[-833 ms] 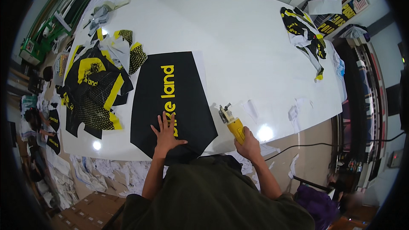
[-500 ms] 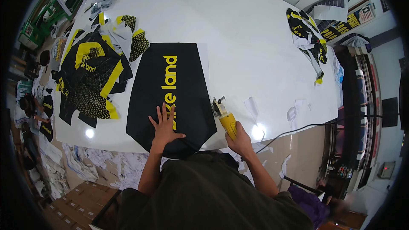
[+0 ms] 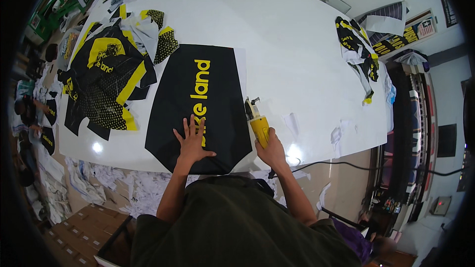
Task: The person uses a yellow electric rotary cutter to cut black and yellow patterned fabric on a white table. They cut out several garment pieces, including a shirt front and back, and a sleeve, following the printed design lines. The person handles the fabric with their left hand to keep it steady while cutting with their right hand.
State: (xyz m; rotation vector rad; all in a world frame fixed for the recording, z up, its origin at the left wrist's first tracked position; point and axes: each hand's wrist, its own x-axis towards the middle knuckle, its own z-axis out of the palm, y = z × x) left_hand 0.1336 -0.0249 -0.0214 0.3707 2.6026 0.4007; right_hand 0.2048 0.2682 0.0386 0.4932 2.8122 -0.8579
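A black fabric panel (image 3: 170, 94) with yellow lettering lies flat on the white table (image 3: 292, 44). My left hand (image 3: 192, 141) presses on its lower middle, fingers spread, covering part of the lettering. To the right of the panel, my right hand (image 3: 271, 149) is wrapped round the yellow body of a corded electric fabric cutter (image 3: 259, 129). The cutter's metal head is at the panel's right edge; its blade cannot be made out. A strip of white material (image 3: 240, 64) shows along the panel's upper right side.
Black-and-yellow printed fabric pieces (image 3: 106, 76) are heaped at the left, with another bundle (image 3: 357, 52) at the far right. White scraps (image 3: 336, 136) lie right of the cutter. Its black cord (image 3: 346, 165) trails off right. Offcuts (image 3: 148, 188) and cardboard boxes (image 3: 86, 235) are below the table's near edge.
My right hand and the fabric cutter have moved a little farther away along the panel's right edge. My left hand stays pressed on about the same spot. The whole view has shifted slightly.
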